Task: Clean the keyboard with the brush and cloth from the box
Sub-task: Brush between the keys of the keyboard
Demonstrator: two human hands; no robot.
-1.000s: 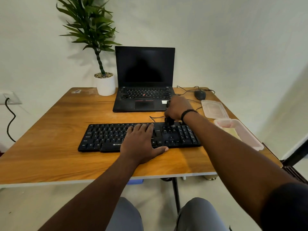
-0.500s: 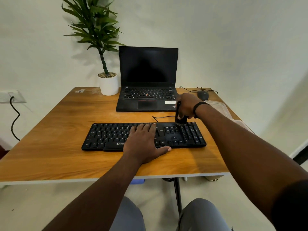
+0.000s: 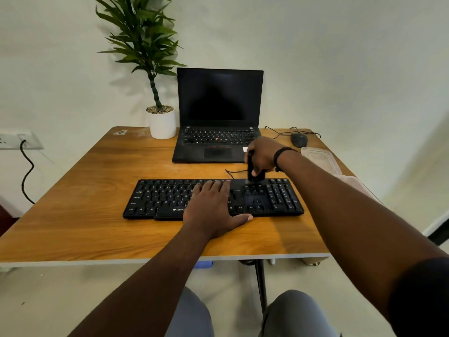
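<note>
We pressed our left hand (image 3: 213,210) flat on the middle of the black keyboard (image 3: 170,198), fingers spread and loose, thumb on the wooden table (image 3: 85,203) at its near edge. Our right hand (image 3: 263,154) was clenched around the dark brush (image 3: 252,175), held upright with its tip at the keyboard's top row, right of centre. The open plastic box (image 3: 354,183) sat at the table's right edge, mostly hidden behind our forearm, its lid (image 3: 320,159) just beyond it.

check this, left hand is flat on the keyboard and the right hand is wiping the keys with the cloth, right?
Not quite. In the head view the right hand holds the brush, not a cloth. The left hand does lie flat on the keyboard.
</note>
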